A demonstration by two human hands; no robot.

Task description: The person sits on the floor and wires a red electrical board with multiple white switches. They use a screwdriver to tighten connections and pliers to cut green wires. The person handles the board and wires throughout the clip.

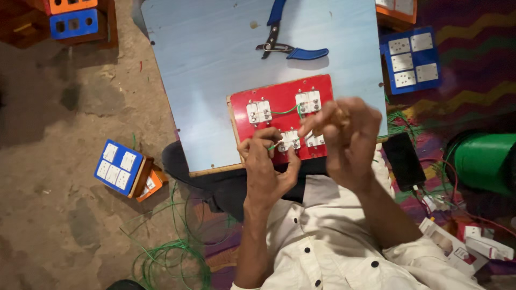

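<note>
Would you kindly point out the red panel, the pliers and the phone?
red panel point(279, 94), head view, bare top edge.
pliers point(307, 53), head view, blue lower handle.
phone point(404, 160), head view, dark screen.

Left hand pinches; right hand curls closed, raised beside it

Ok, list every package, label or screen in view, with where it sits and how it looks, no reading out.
Small cartons: bottom right on the floor, white boxes with red trim, some lying open.
Phone: right of the light blue board, beside the right hand, flat black rectangle, screen dark.
No labels or signs show clearly.
</note>
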